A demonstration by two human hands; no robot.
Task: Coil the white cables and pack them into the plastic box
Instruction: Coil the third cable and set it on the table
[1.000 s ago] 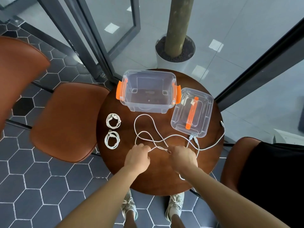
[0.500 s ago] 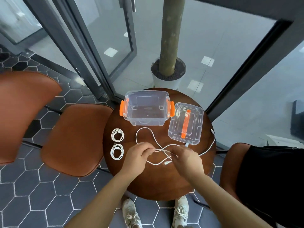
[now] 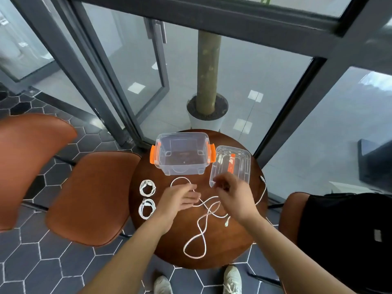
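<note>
On the desk [image 3: 224, 251]: all three white cables lie outside the box.
Plastic box [image 3: 181, 169]: far side, open, empty.
Loose cable [image 3: 201, 230]: centre; a long loop now trails toward the near edge, so coiling is barely begun.
Left hand [image 3: 180, 198]: grip apart, fingers flat on the cable; previously pinching.
Right hand [image 3: 233, 194]: raised, blurred; grip cannot be determined.
Coiled cables [image 3: 148, 184]: two, left side.

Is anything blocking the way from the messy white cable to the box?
Nothing visible does. The plastic box stands open, its lid lying beside it on the right, and bare table lies between it and the loose cable.
</note>
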